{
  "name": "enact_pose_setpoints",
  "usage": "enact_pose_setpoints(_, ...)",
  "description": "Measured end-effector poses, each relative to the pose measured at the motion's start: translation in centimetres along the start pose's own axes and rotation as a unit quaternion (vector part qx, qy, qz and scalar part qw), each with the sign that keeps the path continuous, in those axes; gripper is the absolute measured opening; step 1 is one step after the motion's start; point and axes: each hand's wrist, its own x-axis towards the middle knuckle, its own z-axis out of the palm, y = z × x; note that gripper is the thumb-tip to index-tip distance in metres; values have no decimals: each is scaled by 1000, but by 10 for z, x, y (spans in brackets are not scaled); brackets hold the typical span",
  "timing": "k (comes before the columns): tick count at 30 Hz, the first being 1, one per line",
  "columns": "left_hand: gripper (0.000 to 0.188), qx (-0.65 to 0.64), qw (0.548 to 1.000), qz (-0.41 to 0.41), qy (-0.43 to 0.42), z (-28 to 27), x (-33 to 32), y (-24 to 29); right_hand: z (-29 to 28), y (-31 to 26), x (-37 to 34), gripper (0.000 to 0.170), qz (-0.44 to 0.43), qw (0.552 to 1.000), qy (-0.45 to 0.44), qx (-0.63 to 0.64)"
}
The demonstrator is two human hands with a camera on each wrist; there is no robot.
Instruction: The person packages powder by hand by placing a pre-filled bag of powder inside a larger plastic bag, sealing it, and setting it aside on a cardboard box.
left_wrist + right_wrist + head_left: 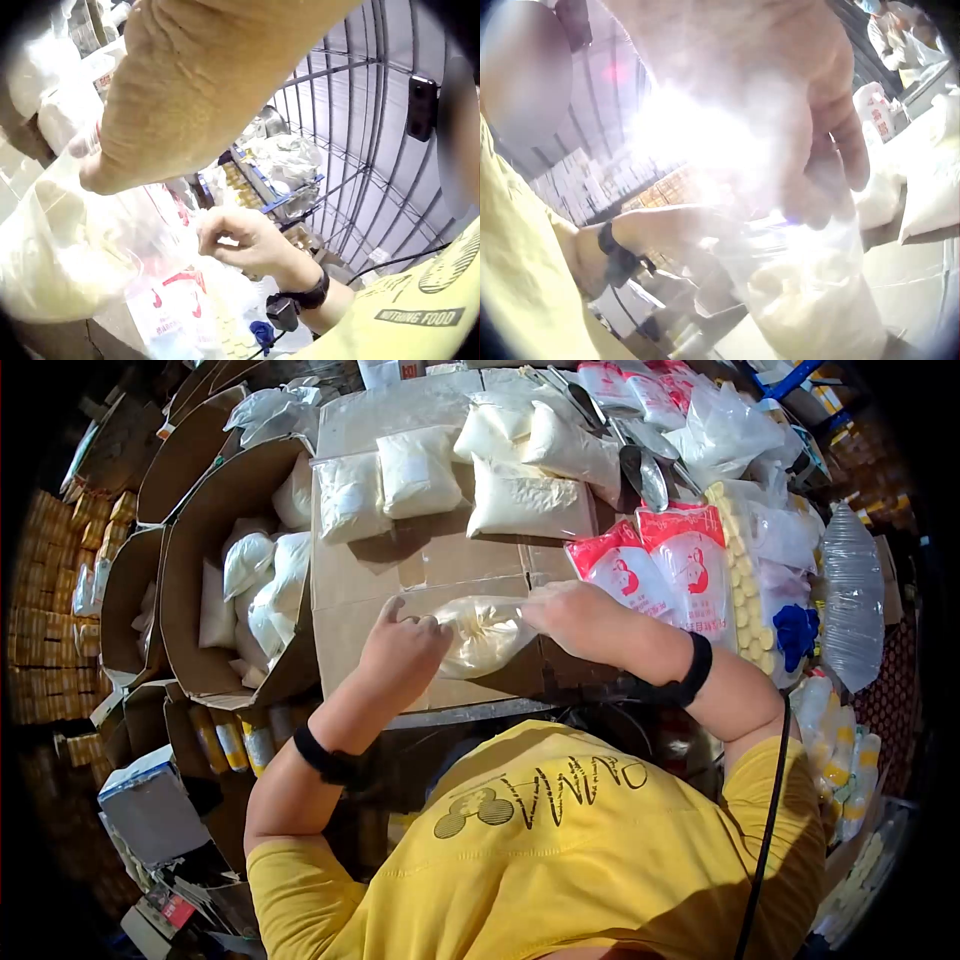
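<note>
A clear plastic bag with pale cream contents (478, 640) lies on the cardboard-covered table, near its front edge. At the bag's left side the left hand (400, 645) pinches its edge, with the index finger partly raised. On the other side the right hand (575, 618) pinches the upper right edge of the bag. The left wrist view shows the bag (60, 262) hanging below the left hand (180, 97), its plastic stretched. In the right wrist view, glare covers part of the right hand (765, 112), above the bag (810, 300).
Filled white bags (530, 500) stand along the back of the table, beside metal scoops (643, 475). Red-and-white printed packets (690, 565) lie at the right, near a blue crumpled item (795, 635). A large cardboard box (180, 610) holding white bags stands at the left.
</note>
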Motion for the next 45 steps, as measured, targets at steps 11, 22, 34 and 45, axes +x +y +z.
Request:
enact_pose_setpoints(11,19,-111,981,1,162,1,-28,-8,26,34,-3,45,104,936,19,337)
enact_pose_setpoints(22,23,-120,970,-135,164,26,-28,12,12,43,13,23,-169,981,96,31)
enact_pose_setpoints(34,11,-44,989,-76,120,19,-50,-11,25,13,-12,11,-39,995,61,69)
enact_pose_setpoints(45,70,-483,829,-188,210,77,-53,3,80,43,-26,82,43,917,46,394)
